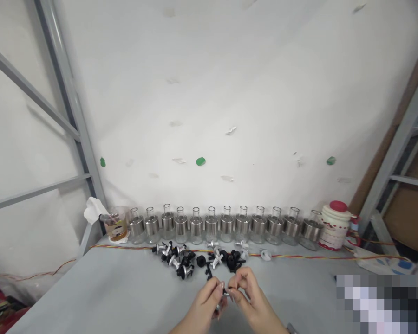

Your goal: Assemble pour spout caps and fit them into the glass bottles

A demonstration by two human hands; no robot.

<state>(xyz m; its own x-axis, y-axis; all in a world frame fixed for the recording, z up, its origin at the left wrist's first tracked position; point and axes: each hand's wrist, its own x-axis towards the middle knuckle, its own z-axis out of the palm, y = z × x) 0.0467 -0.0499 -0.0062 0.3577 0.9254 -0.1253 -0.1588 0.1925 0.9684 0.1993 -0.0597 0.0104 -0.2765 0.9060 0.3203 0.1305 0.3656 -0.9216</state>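
Bench (pixel 125 290): bears a rear row of glass bottles (pixel 211 226); a knock could topple one. Loose pile (pixel 185 271): in front of the bottles. Left hand (pixel 206 299): pinches a small part (pixel 225 292), nearer the wearer. Right hand (pixel 250 297): fingertips at the part, grip unclear. A slip could drop it.

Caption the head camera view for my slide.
Left hand and right hand handle small black-and-silver pieces before a row of silver-banded clear glass bottles.
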